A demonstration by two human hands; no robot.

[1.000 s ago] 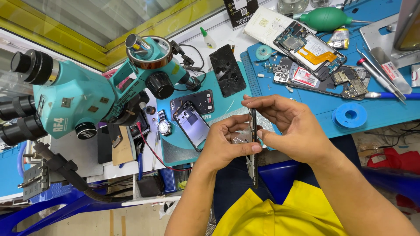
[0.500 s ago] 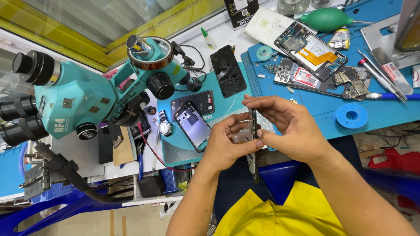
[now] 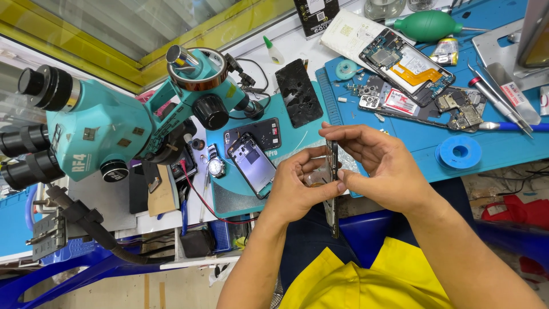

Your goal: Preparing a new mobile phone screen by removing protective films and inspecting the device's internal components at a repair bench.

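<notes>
Phone frame (image 3: 333,189): held edge-on, upright, just off teal mat's (image 3: 297,137) near edge, above lap. Left hand (image 3: 297,186): fingers pinching frame's left face. Right hand (image 3: 380,166): fingers clamping its right side, thumb at the edge. On mat nearby: open phone back (image 3: 251,163), dark phone (image 3: 298,91). Beside mat: wristwatch (image 3: 215,166), teal microscope (image 3: 114,120). Blue mat (image 3: 503,143): opened phone (image 3: 407,66), blue reel (image 3: 458,151), tweezers (image 3: 498,97).

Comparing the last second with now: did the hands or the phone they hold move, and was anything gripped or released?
Hardly anything. Both hands, left and right, keep pinching the thin phone edge-on between them; the fingers shift only slightly, and nothing was picked up or let go. The microscope, the open phone on the blue mat and the tape roll lie as before.
</notes>
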